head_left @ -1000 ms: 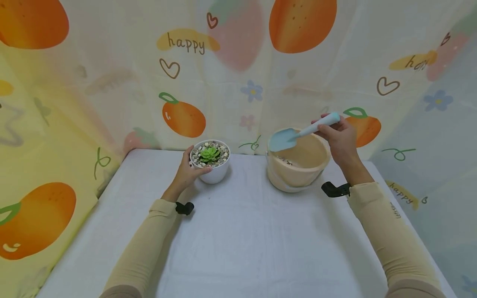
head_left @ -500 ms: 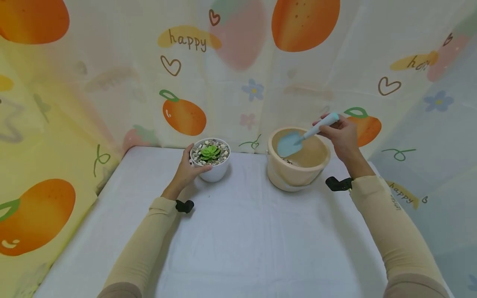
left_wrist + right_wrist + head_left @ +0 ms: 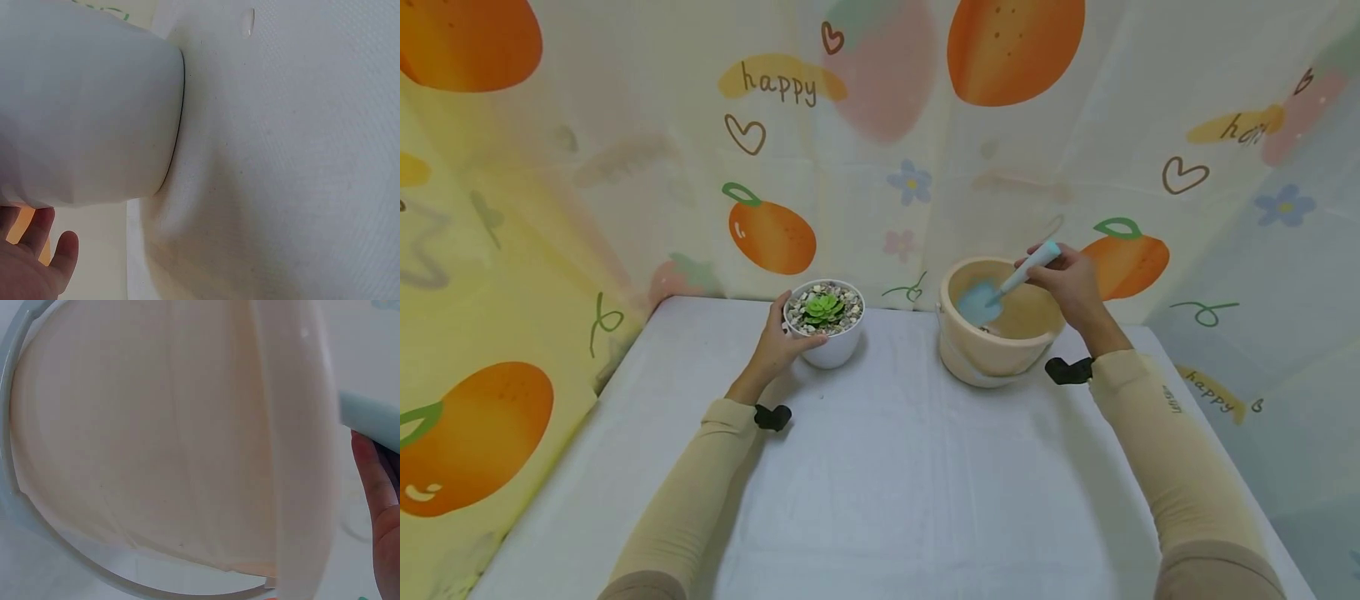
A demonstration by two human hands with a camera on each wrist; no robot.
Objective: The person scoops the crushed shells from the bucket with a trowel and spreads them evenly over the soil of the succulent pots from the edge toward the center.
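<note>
My left hand point(image 3: 772, 348) grips a white flowerpot point(image 3: 832, 352) by its rim, thumb at the front and fingers on the left side. A green succulent point(image 3: 823, 308) sits among pebbles in it. In the left wrist view the flowerpot point(image 3: 87, 106) stands on the cloth beside my fingertips point(image 3: 65, 250). My right hand point(image 3: 1072, 283) holds a light-blue toy trowel point(image 3: 1030, 268) by its handle, tilted with the blade down inside a beige bucket point(image 3: 988, 362). The blade's tip touches or nears a few pebbles there; contact is hard to tell. In the right wrist view the bucket point(image 3: 137, 444) fills most of the frame.
A white cloth point(image 3: 880, 483) covers the table. Fruit-printed curtains point(image 3: 865, 192) rise right behind the flowerpot and bucket and along both sides. The bucket's grey carrying handle point(image 3: 6, 450) hangs down outside its wall.
The trowel blade has gone from above the bucket's left rim down inside it. My right hand has lowered and shifted slightly left. The left hand and flowerpot have stayed put.
</note>
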